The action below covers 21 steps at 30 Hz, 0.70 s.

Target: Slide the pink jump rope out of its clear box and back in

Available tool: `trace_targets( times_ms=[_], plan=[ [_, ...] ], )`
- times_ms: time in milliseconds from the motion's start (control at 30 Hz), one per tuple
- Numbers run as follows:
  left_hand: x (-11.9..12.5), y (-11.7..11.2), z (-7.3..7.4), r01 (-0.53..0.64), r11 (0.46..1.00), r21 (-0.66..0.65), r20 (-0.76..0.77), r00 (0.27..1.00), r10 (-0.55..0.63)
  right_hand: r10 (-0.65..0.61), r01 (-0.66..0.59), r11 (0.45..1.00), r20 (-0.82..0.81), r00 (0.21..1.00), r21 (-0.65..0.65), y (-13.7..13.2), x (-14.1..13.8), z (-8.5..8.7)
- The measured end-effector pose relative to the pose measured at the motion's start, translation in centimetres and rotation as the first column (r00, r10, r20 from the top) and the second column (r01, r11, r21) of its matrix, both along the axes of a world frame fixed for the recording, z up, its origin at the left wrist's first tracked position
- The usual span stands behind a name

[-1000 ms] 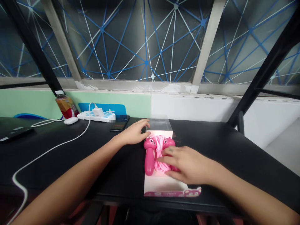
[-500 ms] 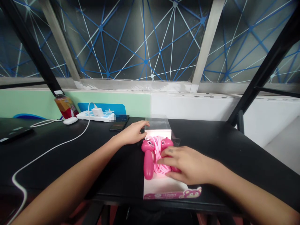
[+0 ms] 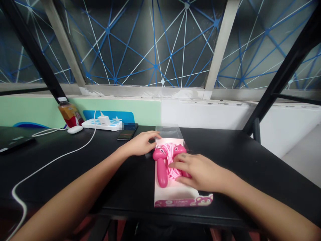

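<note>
On the black table (image 3: 75, 167), a white card tray (image 3: 175, 194), its far end at a clear plastic box (image 3: 168, 132), carries a pink skipping rope (image 3: 162, 167). The right hand (image 3: 198, 170) lies flat over the rope with fingers spread, clasping nothing. The left hand (image 3: 141, 144), half-open, touches the box's left edge.

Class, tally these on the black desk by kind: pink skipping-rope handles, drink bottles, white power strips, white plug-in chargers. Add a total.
Pink plastic skipping-rope handles with animal heads: 2, one partly under the right hand
Clear bottle of orange drink with white cap: 1
White power strip: 1
White plug-in charger: 1
Total: 5
</note>
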<state>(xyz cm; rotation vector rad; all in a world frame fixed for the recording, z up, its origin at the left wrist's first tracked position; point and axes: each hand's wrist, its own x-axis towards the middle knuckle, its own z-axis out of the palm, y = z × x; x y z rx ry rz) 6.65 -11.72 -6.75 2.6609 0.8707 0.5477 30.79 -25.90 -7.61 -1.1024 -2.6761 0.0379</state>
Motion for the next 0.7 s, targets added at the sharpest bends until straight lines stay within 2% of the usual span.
trace_targets(
  times_ms=[167, 333, 433, 567, 700],
  plan=[
    [0.0, -0.3, -0.3, -0.003, 1.0, 0.004, -0.011, 1.0, 0.003, -0.046, 0.046, 0.998, 0.007, 0.999, 0.052, 0.4, 0.1, -0.6],
    [-0.7, 0.0, 0.0, 0.036, 0.999, -0.037, -0.072, 0.997, -0.039, -0.04, 0.04, 0.997, -0.002, 0.999, 0.064, 0.5, 0.1, -0.6],
    [-1.3, 0.1, 0.5, 0.082, 0.99, -0.115, -0.105, 0.99, -0.095, -0.03, 0.029, 0.997, 0.008, 1.0, 0.078, 0.4, 0.1, -0.5],
    [-1.8, 0.0, 0.8, 0.158, 0.943, -0.292, -0.066, 0.981, -0.184, -0.037, 0.036, 0.997, 0.025, 0.999, 0.075, 0.3, -0.1, -0.4],
    [-1.7, 0.2, 0.3, 0.162, 0.94, -0.301, -0.019, 0.984, -0.175, -0.048, 0.047, 0.997, 0.024, 0.999, 0.056, 0.2, -0.2, -0.4]
  ],
)
